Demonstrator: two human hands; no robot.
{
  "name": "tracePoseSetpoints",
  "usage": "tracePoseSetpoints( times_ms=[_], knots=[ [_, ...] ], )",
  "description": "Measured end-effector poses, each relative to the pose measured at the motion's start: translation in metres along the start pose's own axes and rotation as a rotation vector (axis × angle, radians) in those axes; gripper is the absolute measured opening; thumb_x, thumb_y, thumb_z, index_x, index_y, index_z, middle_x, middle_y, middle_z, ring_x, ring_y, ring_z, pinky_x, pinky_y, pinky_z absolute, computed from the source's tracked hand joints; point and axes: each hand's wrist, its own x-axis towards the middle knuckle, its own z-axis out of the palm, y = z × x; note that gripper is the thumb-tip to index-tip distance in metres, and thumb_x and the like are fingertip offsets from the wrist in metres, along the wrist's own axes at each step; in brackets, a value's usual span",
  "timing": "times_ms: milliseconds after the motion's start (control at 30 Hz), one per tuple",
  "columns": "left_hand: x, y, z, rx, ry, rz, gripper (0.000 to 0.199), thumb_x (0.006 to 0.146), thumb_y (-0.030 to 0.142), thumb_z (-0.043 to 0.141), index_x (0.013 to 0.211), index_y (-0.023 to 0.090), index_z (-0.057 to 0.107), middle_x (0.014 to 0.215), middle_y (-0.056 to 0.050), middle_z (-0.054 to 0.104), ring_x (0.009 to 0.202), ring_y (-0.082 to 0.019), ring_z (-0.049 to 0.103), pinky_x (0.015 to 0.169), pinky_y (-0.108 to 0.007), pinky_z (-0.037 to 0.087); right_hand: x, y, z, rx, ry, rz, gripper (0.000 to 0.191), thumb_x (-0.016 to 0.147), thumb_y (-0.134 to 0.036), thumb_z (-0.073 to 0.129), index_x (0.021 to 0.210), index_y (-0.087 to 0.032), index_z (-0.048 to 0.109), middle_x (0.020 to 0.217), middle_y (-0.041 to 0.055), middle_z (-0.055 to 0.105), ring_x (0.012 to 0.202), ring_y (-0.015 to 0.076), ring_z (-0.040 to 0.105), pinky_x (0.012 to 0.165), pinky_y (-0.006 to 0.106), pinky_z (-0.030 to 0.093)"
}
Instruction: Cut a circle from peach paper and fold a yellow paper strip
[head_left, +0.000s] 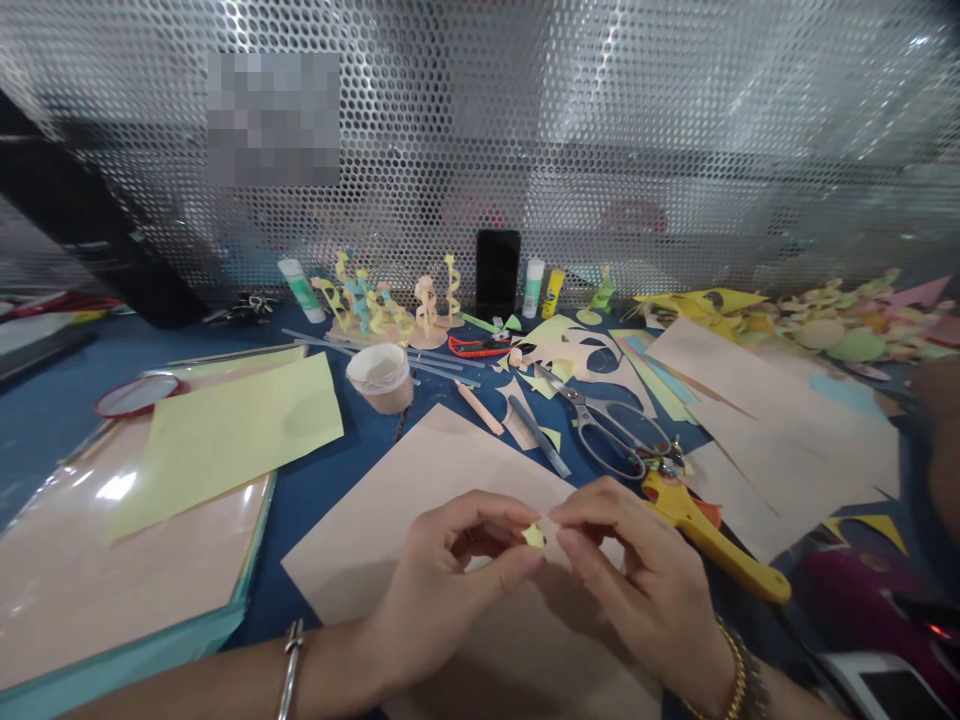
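My left hand (457, 585) pinches a small pale yellow paper piece (534, 537) between thumb and forefinger. Just to its right, the thumb and forefinger of my right hand (649, 580) are brought close together in a pinch; whether anything is between them is too small to make out. Both hands hover over a large beige paper sheet (360, 530) on the blue table. Past the sheet lie a pair of grey-handled scissors (609, 440), a blue-grey pen-like stick (538, 436) and a beige stick (480, 408).
A paper cup (381, 378) stands beyond the sheet, with curled paper figures (375, 305) behind it. Plastic-wrapped paper (135, 520) lies left. At right are a yellow-handled tool (720, 540), stacked sheets (780, 420) and paper scraps. A phone (498, 272) leans against the perforated metal wall.
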Motion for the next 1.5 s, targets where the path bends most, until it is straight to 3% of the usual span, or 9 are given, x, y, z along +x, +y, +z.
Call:
tracePoseSetpoints(
  times_ms=[167, 400, 667, 867, 1067, 1333, 1500],
  knots=[
    [-0.0003, -0.0018, 0.0001, -0.018, -0.014, 0.015, 0.017, 0.072, 0.016, 0.073, 0.087, 0.021, 0.069, 0.074, 0.001, 0.071, 0.068, -0.011, 0.066, 0.064, -0.018, 0.054, 0.0, 0.0033, 0.0, -0.012, -0.015, 0.01, 0.014, 0.086, -0.013, 0.06, 0.091, -0.026, 0.063, 0.081, -0.0016, 0.06, 0.074, 0.0116, 0.059, 0.067, 0.025, 0.047],
    [-0.0006, -0.0033, -0.0015, 0.054, 0.055, 0.103, 0.01, 0.07, 0.014, 0.075, 0.074, 0.02, 0.068, 0.072, 0.003, 0.071, 0.065, -0.009, 0.066, 0.061, -0.015, 0.053, -0.0002, 0.0025, 0.0011, -0.021, -0.033, 0.057, 0.009, 0.088, -0.017, 0.057, 0.087, -0.026, 0.06, 0.079, -0.0029, 0.058, 0.07, 0.0105, 0.057, 0.063, 0.023, 0.044],
    [-0.0001, -0.0044, -0.0038, 0.082, 0.03, 0.2, 0.011, 0.076, 0.011, 0.07, 0.077, 0.022, 0.072, 0.082, 0.0, 0.074, 0.077, -0.012, 0.069, 0.07, -0.018, 0.054, -0.0008, 0.002, 0.0007, -0.042, -0.032, 0.052, 0.007, 0.088, -0.018, 0.057, 0.085, -0.024, 0.06, 0.077, -0.0021, 0.058, 0.066, 0.0102, 0.056, 0.059, 0.023, 0.044],
    [-0.0001, -0.0028, -0.004, 0.086, 0.021, 0.181, 0.012, 0.076, 0.01, 0.069, 0.075, 0.022, 0.072, 0.082, 0.001, 0.075, 0.077, -0.01, 0.069, 0.07, -0.015, 0.054, -0.0015, 0.0033, 0.0014, -0.045, -0.045, 0.047, 0.007, 0.088, -0.018, 0.057, 0.086, -0.023, 0.06, 0.078, -0.002, 0.058, 0.065, 0.01, 0.056, 0.058, 0.023, 0.044],
    [0.0005, -0.0013, -0.0022, 0.112, 0.088, 0.146, 0.012, 0.072, 0.009, 0.072, 0.071, 0.022, 0.072, 0.076, 0.002, 0.074, 0.069, -0.009, 0.068, 0.064, -0.013, 0.053, -0.0013, 0.0033, 0.0007, -0.04, -0.029, 0.011, 0.009, 0.088, -0.016, 0.056, 0.087, -0.024, 0.059, 0.078, -0.0025, 0.059, 0.07, 0.0105, 0.058, 0.063, 0.023, 0.045],
    [0.0003, -0.0036, -0.0057, 0.143, 0.031, 0.229, 0.008, 0.076, 0.013, 0.07, 0.075, 0.021, 0.071, 0.074, 0.001, 0.071, 0.068, -0.011, 0.065, 0.063, -0.017, 0.052, -0.0024, 0.0024, 0.0007, -0.029, -0.04, 0.001, 0.008, 0.088, -0.016, 0.056, 0.087, -0.024, 0.059, 0.077, -0.0025, 0.058, 0.068, 0.0099, 0.056, 0.061, 0.022, 0.044],
    [0.0012, -0.0044, -0.0067, 0.148, 0.023, 0.29, 0.008, 0.078, 0.014, 0.069, 0.077, 0.022, 0.07, 0.077, 0.0, 0.072, 0.07, -0.012, 0.066, 0.064, -0.018, 0.052, -0.0019, 0.0033, 0.0009, 0.041, -0.035, 0.07, 0.009, 0.09, -0.018, 0.055, 0.089, -0.024, 0.062, 0.077, -0.0023, 0.057, 0.063, 0.0088, 0.055, 0.057, 0.022, 0.044]
  ],
)
